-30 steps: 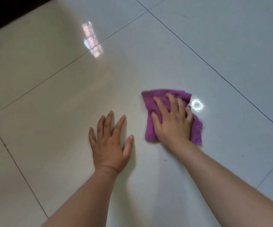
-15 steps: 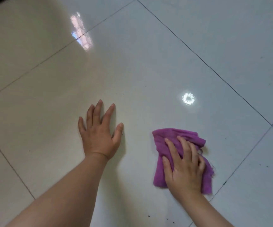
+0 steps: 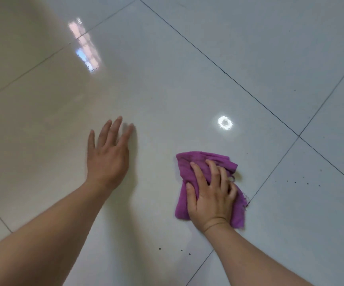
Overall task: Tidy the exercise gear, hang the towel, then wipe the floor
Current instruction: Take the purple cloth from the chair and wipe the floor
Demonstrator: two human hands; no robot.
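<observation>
Purple cloth [image 3: 184, 168] is down on the glossy pale tiled floor [image 3: 167, 89], right of centre and on the near side of the big middle tile, and I've got the right hand [image 3: 210, 195] planted squarely on top of it. Fingers are spread and lying fairly straight over the bunched folds with the thumb along the left side, so it's pressing the cloth into the tile rather than clutching it. The cloth is crumpled, poking out past the fingertips on the far side and past the wrist on the near side, and its frayed right edge sits right at a dark grout line [image 3: 270, 174] that runs off to a four-way tile junction further right. Over on the left, the left hand [image 3: 107, 157] is released, palm down, fingers straight and fanned out, holding nothing. Its fingertips are smeared with blur, and I can't tell whether the palm is actually on the tile or just above it, though there's a soft shadow along its right side. The two hands are well apart, with bare tile between them. Beyond the cloth a bright ring-shaped light reflection [image 3: 225, 122] glints on the floor, and a pinkish window reflection [image 3: 86, 50] shines at far left. A few dark specks [image 3: 181, 250] dot the near tile between my forearms, and more specks [image 3: 295, 182] are scattered on the tile to the right.
</observation>
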